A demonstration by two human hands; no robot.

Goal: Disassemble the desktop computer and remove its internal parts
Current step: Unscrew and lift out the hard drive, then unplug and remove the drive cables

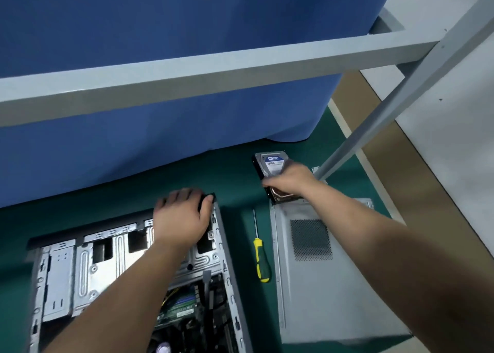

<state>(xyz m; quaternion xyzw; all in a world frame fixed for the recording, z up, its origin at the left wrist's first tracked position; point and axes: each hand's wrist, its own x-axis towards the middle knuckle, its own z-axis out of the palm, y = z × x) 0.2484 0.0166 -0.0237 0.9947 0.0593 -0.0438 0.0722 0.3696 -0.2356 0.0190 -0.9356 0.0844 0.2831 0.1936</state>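
At 6 o'clock the open case [128,267] still holds its board and cables (drive cage bare metal above them). The left hand [181,219] grips the case's top corner at 11 o'clock. Right of it lie 1 screwdriver [259,256] and the side panel [326,272]. At 1 o'clock the right hand [290,180] clamps the hard drive [272,165] over the mat [235,176]. A loose grip could drop the drive onto the panel's edge.
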